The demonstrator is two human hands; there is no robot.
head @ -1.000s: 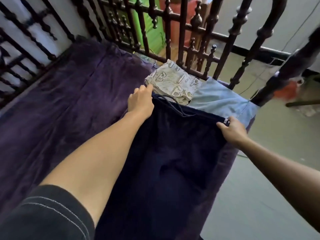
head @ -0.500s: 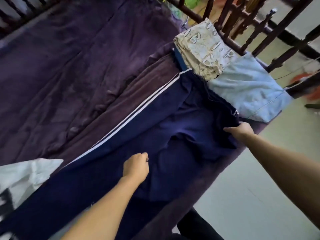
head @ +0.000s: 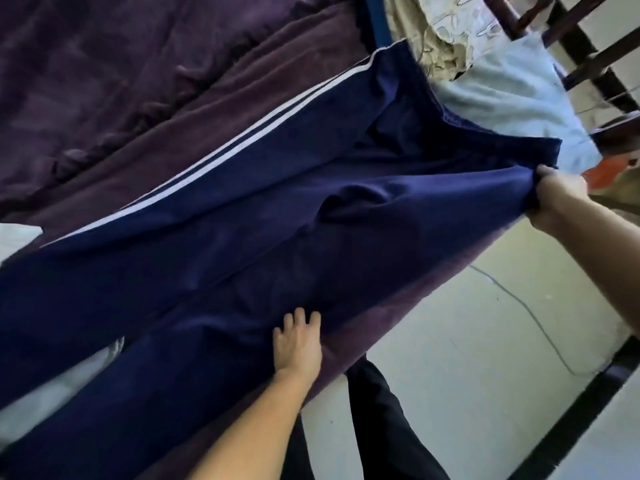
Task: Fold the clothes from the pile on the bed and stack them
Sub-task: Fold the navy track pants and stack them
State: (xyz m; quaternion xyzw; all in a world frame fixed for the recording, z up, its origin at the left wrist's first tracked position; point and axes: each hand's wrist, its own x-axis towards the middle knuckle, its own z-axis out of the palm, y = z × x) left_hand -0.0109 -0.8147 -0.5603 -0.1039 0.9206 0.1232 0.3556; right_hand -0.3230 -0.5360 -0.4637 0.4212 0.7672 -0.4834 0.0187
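The navy track pants (head: 277, 202) are smooth knit cloth with a faint sheen, and their white side stripes look matt. My purple bedspread (head: 104, 81) looks plush, velvety and creased. The pale blue folded garment (head: 502, 95) is matt woven cloth. The bed rail (head: 602, 58) is dark, slightly glossy wood.

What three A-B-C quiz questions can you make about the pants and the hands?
1. Where is the left hand? A on the pants; B on the floor; C on the rail
2. How many white stripes run down the pants? A one; B two; C five
3. What is the right hand doing? A lying flat; B pointing; C gripping the pants

Answers: 1 A, it lies spread on the cloth. 2 B, two lines run side by side. 3 C, it is curled round the cloth at the top corner.
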